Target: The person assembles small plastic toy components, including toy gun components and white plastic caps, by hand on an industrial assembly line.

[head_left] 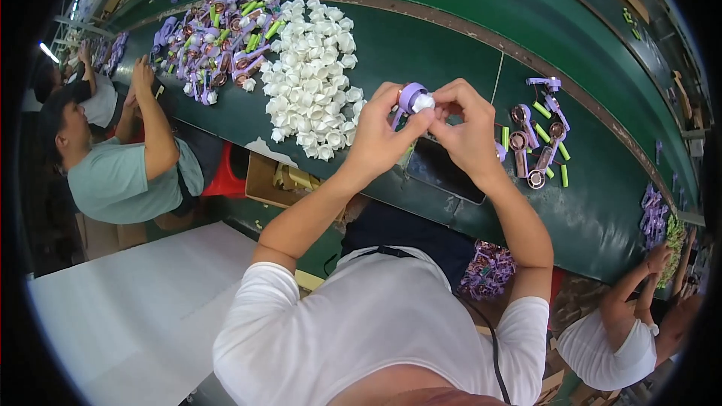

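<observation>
Above the near edge of the green worktable (602, 218), my left hand (382, 135) is closed round a purple mini fan part (411, 95) with a round head. A small white flower-shaped piece (423, 103) sits against its front, by my left thumb. My right hand (470, 128) comes in from the other side, its thumb and bent fingers pinched at the white piece. Its fingertips are partly hidden. Under my hands lies a dark, flat, phone-like slab (445, 173). Left of my hands spreads a heap of white flower-shaped pieces (310, 79).
Beyond the white heap lie purple fan parts with green battery cells (226, 34). More fan assemblies (538, 139) lie right of my hands. Co-workers sit at left (124, 162) and right (613, 342). Below the table edge are a cardboard box (267, 180) and a purple parts pile (489, 271).
</observation>
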Tool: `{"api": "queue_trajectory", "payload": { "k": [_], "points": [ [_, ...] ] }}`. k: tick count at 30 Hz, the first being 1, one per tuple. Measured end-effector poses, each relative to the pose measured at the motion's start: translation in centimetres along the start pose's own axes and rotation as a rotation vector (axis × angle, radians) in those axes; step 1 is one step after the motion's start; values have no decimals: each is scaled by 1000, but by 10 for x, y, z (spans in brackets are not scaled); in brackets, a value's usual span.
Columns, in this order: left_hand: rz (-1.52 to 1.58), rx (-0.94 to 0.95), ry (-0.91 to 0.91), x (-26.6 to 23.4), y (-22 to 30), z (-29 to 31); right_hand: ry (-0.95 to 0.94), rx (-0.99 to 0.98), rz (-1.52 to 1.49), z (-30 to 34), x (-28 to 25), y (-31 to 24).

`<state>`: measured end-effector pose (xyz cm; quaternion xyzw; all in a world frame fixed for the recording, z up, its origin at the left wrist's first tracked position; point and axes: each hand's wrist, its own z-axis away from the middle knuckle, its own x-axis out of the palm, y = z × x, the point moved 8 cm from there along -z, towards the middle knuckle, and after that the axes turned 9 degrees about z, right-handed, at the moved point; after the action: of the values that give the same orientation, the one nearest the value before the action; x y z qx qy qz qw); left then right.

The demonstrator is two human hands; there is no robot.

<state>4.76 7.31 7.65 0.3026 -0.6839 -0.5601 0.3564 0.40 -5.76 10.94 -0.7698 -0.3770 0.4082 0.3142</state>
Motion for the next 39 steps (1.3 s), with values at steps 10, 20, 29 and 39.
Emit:
{"api": "queue_trajectory", "payload": {
  "k": [10, 20, 29, 39],
  "points": [
    [30, 218, 179, 15, 13, 0, 149, 79, -24, 12, -11, 2],
    [132, 190, 154, 20, 7, 2, -12, -81, 182, 11, -24, -8],
    [264, 277, 110, 16, 13, 10, -165, 119, -638, 20, 4, 13],
    [-324, 160, 409, 3, -27, -8, -111, 678, -183, 2, 10, 110]
  ]
}}
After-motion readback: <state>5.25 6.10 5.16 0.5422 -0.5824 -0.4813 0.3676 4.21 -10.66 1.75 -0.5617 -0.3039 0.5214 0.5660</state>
